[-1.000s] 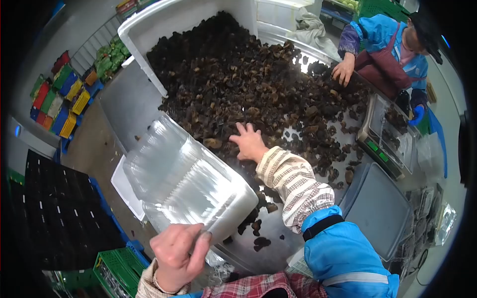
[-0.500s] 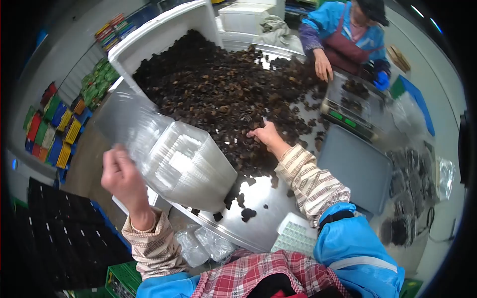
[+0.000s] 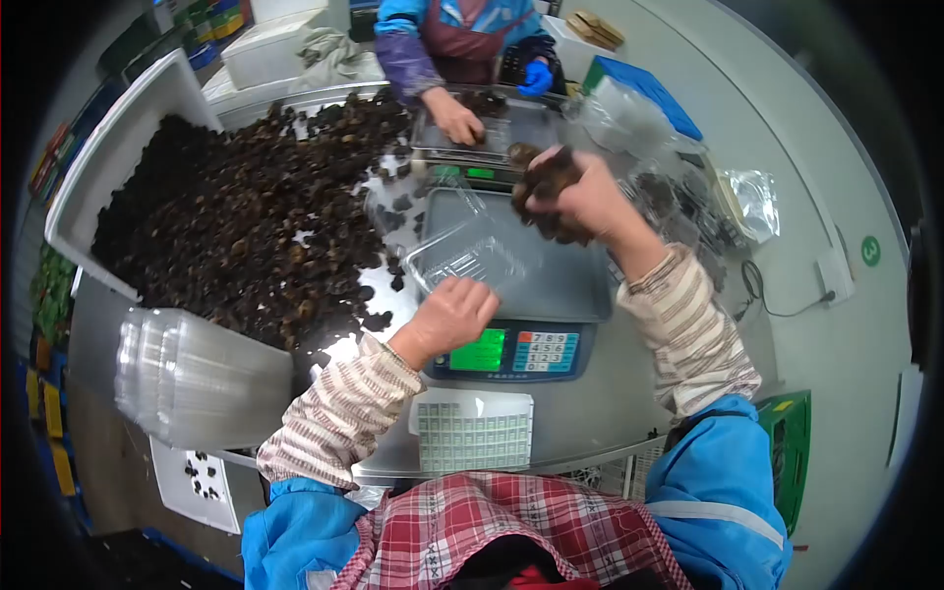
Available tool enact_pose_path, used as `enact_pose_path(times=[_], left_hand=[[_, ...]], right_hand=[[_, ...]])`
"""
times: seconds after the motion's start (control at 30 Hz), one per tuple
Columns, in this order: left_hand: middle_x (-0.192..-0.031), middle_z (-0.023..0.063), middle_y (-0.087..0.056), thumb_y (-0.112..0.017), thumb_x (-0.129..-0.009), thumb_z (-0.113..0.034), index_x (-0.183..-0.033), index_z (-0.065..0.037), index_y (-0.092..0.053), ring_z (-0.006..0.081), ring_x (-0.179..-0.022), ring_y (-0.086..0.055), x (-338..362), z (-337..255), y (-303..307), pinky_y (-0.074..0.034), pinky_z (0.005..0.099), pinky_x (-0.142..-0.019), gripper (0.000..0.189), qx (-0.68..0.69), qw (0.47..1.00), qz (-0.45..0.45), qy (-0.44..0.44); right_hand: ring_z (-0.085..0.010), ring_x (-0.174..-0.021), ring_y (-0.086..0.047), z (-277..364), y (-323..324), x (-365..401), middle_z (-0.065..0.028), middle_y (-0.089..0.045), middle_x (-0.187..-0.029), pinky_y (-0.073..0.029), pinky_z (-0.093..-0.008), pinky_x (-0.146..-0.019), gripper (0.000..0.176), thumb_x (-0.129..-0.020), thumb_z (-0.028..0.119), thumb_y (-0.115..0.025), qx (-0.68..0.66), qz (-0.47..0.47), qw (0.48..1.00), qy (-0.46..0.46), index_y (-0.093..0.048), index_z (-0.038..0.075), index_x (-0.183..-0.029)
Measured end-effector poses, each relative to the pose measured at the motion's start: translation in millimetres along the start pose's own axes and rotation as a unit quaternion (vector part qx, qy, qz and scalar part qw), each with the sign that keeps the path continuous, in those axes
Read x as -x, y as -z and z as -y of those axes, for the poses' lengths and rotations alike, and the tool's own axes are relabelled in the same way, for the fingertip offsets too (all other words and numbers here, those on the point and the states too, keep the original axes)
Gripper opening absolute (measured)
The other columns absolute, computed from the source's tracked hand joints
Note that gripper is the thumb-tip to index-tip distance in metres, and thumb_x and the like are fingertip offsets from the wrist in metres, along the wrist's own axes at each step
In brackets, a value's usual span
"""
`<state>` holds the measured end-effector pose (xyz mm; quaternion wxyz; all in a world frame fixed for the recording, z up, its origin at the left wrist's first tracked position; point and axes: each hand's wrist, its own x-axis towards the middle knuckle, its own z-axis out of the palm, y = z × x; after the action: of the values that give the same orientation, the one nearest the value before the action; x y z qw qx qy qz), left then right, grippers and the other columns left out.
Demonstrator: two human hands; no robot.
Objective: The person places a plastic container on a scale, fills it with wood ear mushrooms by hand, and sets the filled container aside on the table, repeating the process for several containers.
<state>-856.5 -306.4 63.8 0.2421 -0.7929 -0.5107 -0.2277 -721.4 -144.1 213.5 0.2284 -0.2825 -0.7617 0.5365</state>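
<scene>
My left hand (image 3: 447,317) is closed on the near edge of a clear plastic box (image 3: 470,258), whose lid stands open. The box is over the grey pan (image 3: 565,285) of a digital scale (image 3: 506,352) with a lit green display. Above the right of that pan, my right hand (image 3: 602,200) is closed around a clump of dark brown wood ear mushrooms (image 3: 549,197). A large heap of the same mushrooms (image 3: 246,226) covers the left of the metal table.
Nested clear boxes (image 3: 202,379) lie at the table's left edge, beside a white foam bin (image 3: 84,206) on its side. Across the table, a co-worker's hand (image 3: 455,116) is at a second scale (image 3: 511,128). A label sheet (image 3: 475,431) lies near me.
The view has swung right. My left hand has moved from the nested boxes to the scale with one clear box. My right hand has lifted a clump of mushrooms from the heap.
</scene>
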Motion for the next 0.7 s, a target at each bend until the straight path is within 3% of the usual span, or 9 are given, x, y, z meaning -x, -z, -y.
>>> enact_pose_path(times=[0.03, 0.13, 0.17, 0.23, 0.33, 0.43, 0.47, 0.63, 0.7], left_hand=[[-0.074, 0.0028, -0.050, -0.060, -0.074, -0.016, -0.079, -0.009, -0.053, 0.0177, -0.070, -0.053, -1.0, -5.9, -11.5, -0.041, 0.0304, -0.063, 0.011, 0.012, 0.998, 0.046, -0.045], [-0.073, 0.0022, -0.047, -0.056, -0.070, -0.017, -0.080, -0.008, -0.054, 0.0178, -0.070, -0.052, 5.6, -13.5, -37.0, -0.041, 0.0291, -0.064, 0.014, 0.043, 0.993, 0.000, -0.112], [-0.073, 0.0022, -0.047, -0.056, -0.070, -0.017, -0.080, -0.008, -0.054, 0.0178, -0.070, -0.052, 8.7, -13.2, -38.0, -0.041, 0.0291, -0.064, 0.014, 0.045, 0.992, 0.007, -0.117], [-0.078, 0.0042, -0.050, -0.055, -0.071, -0.015, -0.088, -0.006, -0.057, 0.0190, -0.076, -0.053, 15.6, -12.0, -38.0, -0.044, 0.0300, -0.071, 0.019, 0.050, 0.994, 0.023, -0.089], [-0.082, 0.0071, -0.052, -0.058, -0.069, -0.013, -0.095, -0.004, -0.060, 0.0213, -0.076, -0.053, 15.5, -13.2, -31.2, -0.046, 0.0317, -0.071, 0.028, 0.045, 0.998, -0.019, -0.032], [-0.088, 0.0085, -0.054, -0.058, -0.069, -0.011, -0.096, -0.003, -0.060, 0.0231, -0.080, -0.055, 14.5, -16.4, -33.5, -0.047, 0.0350, -0.075, 0.029, 0.065, 0.998, 0.011, 0.018], [-0.095, 0.0099, -0.057, -0.061, -0.068, -0.009, -0.096, -0.002, -0.060, 0.0254, -0.085, -0.056, 15.8, -15.4, -35.4, -0.047, 0.0368, -0.075, 0.029, 0.079, 0.996, 0.030, 0.035], [-0.099, 0.0105, -0.059, -0.068, -0.070, -0.006, -0.094, -0.001, -0.059, 0.0277, -0.090, -0.058, 8.3, -23.6, -20.6, -0.048, 0.0361, -0.077, 0.026, 0.072, 0.992, -0.046, 0.097], [-0.093, 0.0105, -0.060, -0.064, -0.076, -0.008, -0.092, -0.002, -0.061, 0.0303, -0.087, -0.058, 7.3, -34.5, -9.5, -0.049, 0.0379, -0.076, 0.017, 0.162, 0.943, -0.110, 0.269]], right_hand=[[-0.0150, -0.080, -0.062, -11.0, 0.1, 6.4, -0.0063, -0.066, -0.088, -0.050, -0.0297, -0.072, 0.032, -0.066, -0.001, -0.073, 0.032, 0.020, 0.999, -0.027, -0.061, 0.005, -0.095], [-0.0199, -0.080, -0.065, -80.2, -18.6, 17.7, -0.0057, -0.065, -0.088, -0.052, -0.0320, -0.072, 0.033, -0.058, 0.000, -0.075, 0.225, 0.023, 0.967, 0.116, -0.064, 0.007, -0.089], [-0.0315, -0.086, -0.060, -92.3, -25.2, 24.0, -0.0064, -0.059, -0.092, -0.049, -0.0408, -0.072, 0.026, -0.064, 0.021, -0.074, 0.282, 0.040, 0.948, 0.142, -0.064, 0.016, -0.087], [-0.0296, -0.096, -0.058, -123.0, -41.5, 28.9, -0.0052, -0.058, -0.106, -0.049, -0.0422, -0.076, 0.028, -0.063, 0.022, -0.073, 0.414, 0.058, 0.893, 0.168, -0.065, 0.020, -0.090], [-0.0291, -0.103, -0.054, -145.7, -46.5, 28.9, -0.0044, -0.057, -0.114, -0.048, -0.0438, -0.080, 0.032, -0.062, 0.025, -0.074, 0.424, 0.075, 0.880, 0.198, -0.067, 0.023, -0.094], [-0.0278, -0.103, -0.055, -123.0, -33.4, 20.6, -0.0015, -0.056, -0.122, -0.049, -0.0404, -0.083, 0.039, -0.065, 0.028, -0.075, 0.421, 0.095, 0.882, 0.189, -0.068, 0.025, -0.104], [-0.0270, -0.101, -0.057, -116.2, -29.8, 17.4, -0.0020, -0.060, -0.117, -0.049, -0.0387, -0.085, 0.035, -0.068, 0.019, -0.072, 0.368, 0.108, 0.905, 0.186, -0.069, 0.022, -0.103], [-0.0277, -0.093, -0.061, -118.8, -28.1, 3.6, -0.0058, -0.066, -0.103, -0.050, -0.0391, -0.083, 0.037, -0.066, 0.002, -0.063, 0.357, 0.115, 0.901, 0.219, -0.070, 0.014, -0.100], [-0.0305, -0.089, -0.062, -104.2, -20.0, -3.3, -0.0096, -0.067, -0.099, -0.051, -0.0400, -0.079, 0.039, -0.064, -0.002, -0.060, 0.320, 0.110, 0.907, 0.252, -0.070, 0.012, -0.099]])
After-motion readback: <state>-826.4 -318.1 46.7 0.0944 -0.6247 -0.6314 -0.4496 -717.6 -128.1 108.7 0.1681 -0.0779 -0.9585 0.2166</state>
